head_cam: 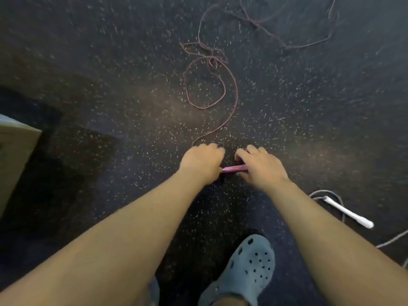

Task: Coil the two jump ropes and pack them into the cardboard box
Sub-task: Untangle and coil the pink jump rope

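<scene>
A pink jump rope handle [234, 168] lies between my two hands low over the dark speckled floor. My left hand [202, 162] grips one end of it with curled fingers, and my right hand [260, 165] curls round the other end. The pink rope cord [229, 85] runs from my left hand away across the floor in loose loops and tangles toward the top right. A second jump rope with a white handle [348, 212] and grey cord lies on the floor at the right. A corner of the cardboard box [15, 151] shows at the left edge.
My foot in a grey clog [247, 272] stands on the floor at the bottom centre. The floor [110, 85] is black rubber with light flecks. The picture is blurred by motion.
</scene>
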Tool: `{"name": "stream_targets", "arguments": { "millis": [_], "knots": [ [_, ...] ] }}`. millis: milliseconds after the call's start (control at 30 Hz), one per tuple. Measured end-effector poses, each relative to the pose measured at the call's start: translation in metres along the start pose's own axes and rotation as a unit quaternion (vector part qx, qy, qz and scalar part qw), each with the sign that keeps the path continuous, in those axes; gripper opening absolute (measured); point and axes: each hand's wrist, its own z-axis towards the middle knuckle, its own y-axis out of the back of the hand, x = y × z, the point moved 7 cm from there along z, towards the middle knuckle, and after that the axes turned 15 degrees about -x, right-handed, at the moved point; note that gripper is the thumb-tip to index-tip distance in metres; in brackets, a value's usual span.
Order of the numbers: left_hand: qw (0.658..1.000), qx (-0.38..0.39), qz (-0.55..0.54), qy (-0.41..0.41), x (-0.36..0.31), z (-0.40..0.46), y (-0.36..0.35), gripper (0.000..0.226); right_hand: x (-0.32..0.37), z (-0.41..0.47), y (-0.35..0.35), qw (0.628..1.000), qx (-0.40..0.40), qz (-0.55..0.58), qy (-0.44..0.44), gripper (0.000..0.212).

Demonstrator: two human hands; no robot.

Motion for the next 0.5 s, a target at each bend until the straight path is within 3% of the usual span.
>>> {"name": "stream_targets", "arguments": {
  "millis": [133, 200, 333, 500],
  "knots": [
    [1.0, 0.0, 0.002, -0.03, -0.023, 0.019, -0.025, 0.04, -0.006, 0.012, -0.012, 0.999, -0.011, -0.039, 0.025, 0.034],
    [0.999, 0.023, -0.034, -0.022, -0.026, 0.026, -0.024, 0.028, -0.014, 0.013, -0.004, 1.0, 0.007, -0.025, 0.004, 0.031],
    [0.992, 0.006, -0.123, -0.025, -0.032, 0.016, 0.012, 0.016, -0.042, -0.007, 0.046, 0.974, -0.009, 0.172, -0.147, 0.025],
    [0.961, -0.087, -0.257, -0.056, -0.069, -0.036, 0.101, 0.026, -0.036, -0.059, 0.155, 0.882, -0.147, 0.408, -0.185, 0.017]
  ]
}}
